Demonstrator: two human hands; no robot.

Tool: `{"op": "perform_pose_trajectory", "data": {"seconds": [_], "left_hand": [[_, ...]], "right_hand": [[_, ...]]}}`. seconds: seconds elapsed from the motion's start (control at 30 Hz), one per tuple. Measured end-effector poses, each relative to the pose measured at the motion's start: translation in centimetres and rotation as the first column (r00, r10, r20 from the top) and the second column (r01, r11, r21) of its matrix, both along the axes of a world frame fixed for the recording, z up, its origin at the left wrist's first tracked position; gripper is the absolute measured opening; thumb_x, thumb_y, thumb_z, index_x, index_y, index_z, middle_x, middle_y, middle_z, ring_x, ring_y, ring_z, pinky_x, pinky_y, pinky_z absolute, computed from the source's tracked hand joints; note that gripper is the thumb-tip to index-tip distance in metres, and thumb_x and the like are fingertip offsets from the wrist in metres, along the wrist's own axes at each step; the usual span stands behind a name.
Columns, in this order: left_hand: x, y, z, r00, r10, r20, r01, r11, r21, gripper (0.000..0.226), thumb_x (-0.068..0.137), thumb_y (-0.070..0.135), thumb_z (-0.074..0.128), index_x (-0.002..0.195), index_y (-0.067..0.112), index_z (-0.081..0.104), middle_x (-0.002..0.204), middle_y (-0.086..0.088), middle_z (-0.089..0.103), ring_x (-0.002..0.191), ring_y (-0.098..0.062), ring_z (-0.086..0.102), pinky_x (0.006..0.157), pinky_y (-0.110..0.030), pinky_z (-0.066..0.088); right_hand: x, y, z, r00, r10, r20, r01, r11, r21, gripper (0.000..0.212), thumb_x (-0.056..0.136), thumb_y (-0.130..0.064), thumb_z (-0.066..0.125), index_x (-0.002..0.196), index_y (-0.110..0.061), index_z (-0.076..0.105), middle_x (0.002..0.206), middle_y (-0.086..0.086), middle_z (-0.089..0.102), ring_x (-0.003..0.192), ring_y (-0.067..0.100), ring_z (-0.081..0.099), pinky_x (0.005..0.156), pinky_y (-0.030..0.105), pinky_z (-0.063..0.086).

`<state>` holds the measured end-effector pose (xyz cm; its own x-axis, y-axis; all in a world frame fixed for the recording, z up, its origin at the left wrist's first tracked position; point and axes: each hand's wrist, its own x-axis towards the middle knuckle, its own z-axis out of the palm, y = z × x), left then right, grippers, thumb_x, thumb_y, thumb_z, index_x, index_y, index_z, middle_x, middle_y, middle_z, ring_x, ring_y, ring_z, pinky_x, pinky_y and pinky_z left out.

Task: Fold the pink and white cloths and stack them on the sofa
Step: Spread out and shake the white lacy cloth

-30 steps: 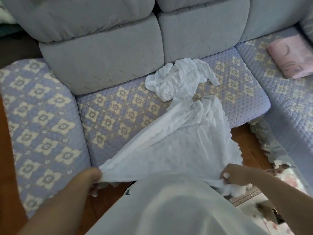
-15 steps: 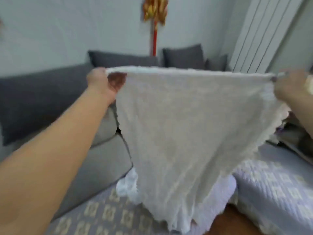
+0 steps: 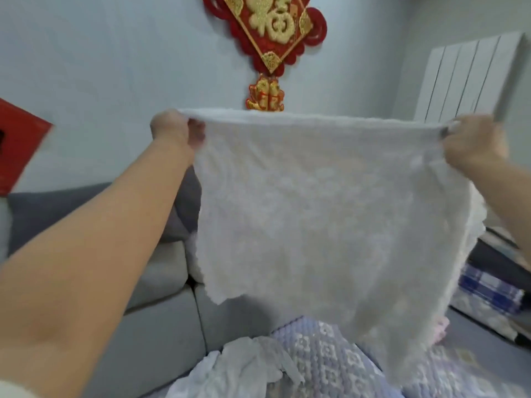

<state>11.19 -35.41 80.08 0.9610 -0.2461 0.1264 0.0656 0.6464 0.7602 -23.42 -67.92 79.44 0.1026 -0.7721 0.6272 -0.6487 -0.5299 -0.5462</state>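
A white cloth (image 3: 324,214) with a scalloped edge hangs spread out in the air in front of me. My left hand (image 3: 175,130) grips its top left corner and my right hand (image 3: 474,145) grips its top right corner, both raised at about the same height. Below it, a second white cloth (image 3: 241,369) lies crumpled on the sofa seat (image 3: 330,349). A sliver of the pink cloth (image 3: 441,330) shows at the hanging cloth's lower right edge; the rest of it is hidden.
Grey sofa back cushions (image 3: 161,320) stand behind the patterned seat. A red and gold ornament (image 3: 267,38) hangs on the wall above. A white radiator (image 3: 465,81) is at the right, and a blue checked fabric (image 3: 488,288) lies below it.
Both hands have lifted the white cloth off the sofa edge and hold it up spread out. My view has tilted up from the seat to the wall.
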Motion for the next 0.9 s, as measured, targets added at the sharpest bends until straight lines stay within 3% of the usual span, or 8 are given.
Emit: {"op": "perform_pose_trajectory", "data": {"seconds": [0.07, 0.2, 0.3, 0.43, 0.53, 0.67, 0.8, 0.9], "left_hand": [[-0.9, -0.9, -1.2, 0.999, -0.009, -0.052, 0.014, 0.995, 0.098, 0.031, 0.103, 0.011, 0.024, 0.092, 0.007, 0.053, 0.08, -0.014, 0.061, 0.071, -0.029, 0.064, 0.072, -0.042, 0.056], [-2.1, -3.6, -2.8, 0.988, 0.109, -0.113, -0.122, 0.985, -0.119, 0.027, 0.099, 0.007, 0.033, 0.105, 0.004, 0.059, 0.095, -0.017, 0.067, 0.082, -0.03, 0.069, 0.075, -0.043, 0.062], [-2.0, -5.9, -3.0, 0.98, 0.177, -0.096, -0.187, 0.977, -0.101, 0.028, 0.101, 0.014, 0.038, 0.119, 0.006, 0.059, 0.11, -0.013, 0.067, 0.089, -0.026, 0.07, 0.079, -0.045, 0.061], [-2.4, -7.3, -4.2, 0.967, 0.252, -0.035, -0.253, 0.967, -0.019, 0.033, 0.103, 0.021, 0.031, 0.124, 0.011, 0.055, 0.112, -0.004, 0.063, 0.083, -0.017, 0.069, 0.075, -0.035, 0.059], [-2.9, -8.3, -4.8, 0.988, 0.152, 0.015, -0.152, 0.987, 0.053, 0.033, 0.104, 0.028, 0.032, 0.126, 0.02, 0.054, 0.118, 0.001, 0.063, 0.096, -0.014, 0.071, 0.082, -0.041, 0.054], [-3.0, -9.6, -5.8, 0.988, 0.136, 0.074, -0.143, 0.985, 0.1, 0.024, 0.103, 0.031, 0.036, 0.105, 0.026, 0.059, 0.121, 0.001, 0.061, 0.101, -0.014, 0.067, 0.084, -0.044, 0.052], [-3.7, -11.2, -6.2, 0.954, 0.237, 0.186, -0.255, 0.963, 0.082, 0.025, 0.099, 0.031, 0.045, 0.076, 0.024, 0.051, 0.084, 0.002, 0.056, 0.078, -0.015, 0.054, 0.073, -0.035, 0.045], [-4.5, -12.3, -5.9, 0.921, 0.239, 0.309, -0.284, 0.952, 0.111, 0.027, 0.097, 0.028, 0.049, 0.071, 0.023, 0.048, 0.078, -0.001, 0.047, 0.075, -0.016, 0.047, 0.069, -0.032, 0.04]], "right_hand": [[0.0, -0.9, -0.4, 0.995, 0.093, -0.042, -0.092, 0.995, 0.036, 0.038, 0.093, -0.022, 0.041, 0.107, -0.002, 0.071, 0.113, 0.025, 0.065, 0.108, 0.044, 0.06, 0.092, 0.044, 0.052], [0.6, -0.2, -2.1, 0.961, 0.054, 0.27, -0.032, 0.996, -0.086, 0.03, 0.095, -0.017, 0.043, 0.111, -0.009, 0.068, 0.111, 0.025, 0.067, 0.108, 0.041, 0.058, 0.086, 0.042, 0.047], [1.6, -1.4, -2.7, 0.98, 0.176, 0.089, -0.175, 0.984, -0.014, 0.028, 0.099, -0.014, 0.043, 0.097, 0.002, 0.066, 0.106, 0.032, 0.065, 0.105, 0.046, 0.059, 0.086, 0.043, 0.047], [1.0, -3.8, -2.8, 0.971, 0.139, 0.195, -0.131, 0.99, -0.054, 0.025, 0.095, -0.01, 0.045, 0.094, 0.004, 0.066, 0.092, 0.029, 0.065, 0.095, 0.044, 0.06, 0.079, 0.044, 0.049], [0.8, -5.1, -3.8, 0.979, 0.124, 0.162, -0.13, 0.991, 0.027, 0.022, 0.094, -0.009, 0.047, 0.089, 0.003, 0.065, 0.084, 0.023, 0.059, 0.088, 0.04, 0.058, 0.076, 0.041, 0.047], [1.7, -5.7, -6.3, 0.97, 0.093, 0.226, -0.12, 0.987, 0.11, 0.026, 0.096, -0.015, 0.045, 0.094, 0.001, 0.065, 0.086, 0.016, 0.06, 0.095, 0.038, 0.064, 0.076, 0.042, 0.05], [2.5, -5.3, -7.6, 0.962, 0.088, 0.259, -0.136, 0.975, 0.174, 0.039, 0.105, -0.023, 0.033, 0.108, 0.003, 0.063, 0.102, 0.017, 0.061, 0.104, 0.034, 0.061, 0.085, 0.042, 0.047], [2.7, -5.2, -6.7, 0.929, 0.126, 0.348, -0.231, 0.933, 0.277, 0.032, 0.103, -0.026, 0.042, 0.097, -0.004, 0.064, 0.096, 0.01, 0.058, 0.091, 0.023, 0.059, 0.075, 0.036, 0.046]]}}
